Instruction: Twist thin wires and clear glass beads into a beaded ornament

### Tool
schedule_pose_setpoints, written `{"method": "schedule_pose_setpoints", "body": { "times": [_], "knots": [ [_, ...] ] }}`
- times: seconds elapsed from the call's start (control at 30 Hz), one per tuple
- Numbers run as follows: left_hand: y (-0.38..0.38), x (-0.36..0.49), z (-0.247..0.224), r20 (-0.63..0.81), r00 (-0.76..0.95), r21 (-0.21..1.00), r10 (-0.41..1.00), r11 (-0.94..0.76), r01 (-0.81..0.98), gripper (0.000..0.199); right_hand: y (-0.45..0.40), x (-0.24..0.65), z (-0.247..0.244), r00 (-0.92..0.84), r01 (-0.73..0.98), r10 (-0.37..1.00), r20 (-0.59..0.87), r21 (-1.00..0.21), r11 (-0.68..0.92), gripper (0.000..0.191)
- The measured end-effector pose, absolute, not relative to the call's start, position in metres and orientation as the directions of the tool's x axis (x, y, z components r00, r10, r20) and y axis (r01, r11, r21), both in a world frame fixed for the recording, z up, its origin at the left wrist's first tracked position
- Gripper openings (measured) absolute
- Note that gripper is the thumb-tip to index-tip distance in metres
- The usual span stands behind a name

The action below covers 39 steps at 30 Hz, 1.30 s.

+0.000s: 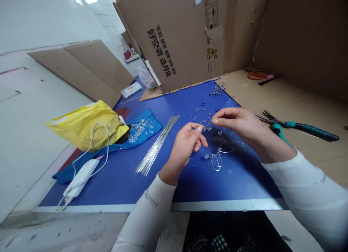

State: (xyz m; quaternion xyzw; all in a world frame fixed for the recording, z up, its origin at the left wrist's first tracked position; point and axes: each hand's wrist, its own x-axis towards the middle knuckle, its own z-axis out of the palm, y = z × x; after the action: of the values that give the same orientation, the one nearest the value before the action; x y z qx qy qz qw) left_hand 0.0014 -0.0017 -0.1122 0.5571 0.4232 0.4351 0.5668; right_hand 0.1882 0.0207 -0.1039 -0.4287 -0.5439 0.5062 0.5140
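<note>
My left hand (190, 137) and my right hand (233, 121) are close together above the blue table. Each is pinched on a thin wire (208, 123) that runs between the fingertips. A clear bead (209, 128) sits right by the left fingertips. Below the hands, more clear beads (213, 156) hang on or lie along curved wires (217, 165). Several small beads (203, 109) and dark rings lie just beyond the fingers. To the left of my left hand is a bundle of straight silvery wires (157, 145).
Clear beads (140, 130) lie on a blue cloth (153, 121) beside a yellow bag (87, 125). A white power strip (81, 177) with a cord is at front left. Green-handled pliers (299, 127) and orange scissors (257, 75) lie on cardboard at right. A large carton (185, 38) stands behind.
</note>
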Motion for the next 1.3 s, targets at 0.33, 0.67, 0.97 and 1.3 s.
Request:
{"method": "schedule_pose_setpoints", "body": {
  "times": [0.33, 0.67, 0.97, 1.3],
  "knots": [
    [-0.0019, 0.0012, -0.1117, 0.003, 0.256, 1.0, 0.967, 0.002, -0.019, 0.023, 0.0199, 0.186, -0.1005, -0.099, -0.091, 0.993, 0.067, -0.994, 0.058, 0.013],
    [-0.0032, 0.002, -0.1103, 0.012, 0.227, 1.0, 0.974, -0.008, -0.018, 0.022, 0.0174, 0.1845, -0.1022, -0.128, 0.06, 0.978, 0.167, -0.983, 0.176, 0.02],
    [-0.0025, 0.0024, -0.1116, 0.019, 0.23, 1.0, 0.973, -0.014, -0.022, 0.025, 0.0166, 0.1809, -0.1056, -0.082, 0.131, 0.972, 0.218, -0.965, 0.228, 0.021],
    [-0.0025, 0.0032, -0.1113, 0.001, 0.212, 0.999, 0.977, 0.008, -0.041, 0.024, 0.0172, 0.1801, -0.1073, -0.091, 0.056, 0.97, 0.227, -0.971, 0.233, 0.02]
  ]
}}
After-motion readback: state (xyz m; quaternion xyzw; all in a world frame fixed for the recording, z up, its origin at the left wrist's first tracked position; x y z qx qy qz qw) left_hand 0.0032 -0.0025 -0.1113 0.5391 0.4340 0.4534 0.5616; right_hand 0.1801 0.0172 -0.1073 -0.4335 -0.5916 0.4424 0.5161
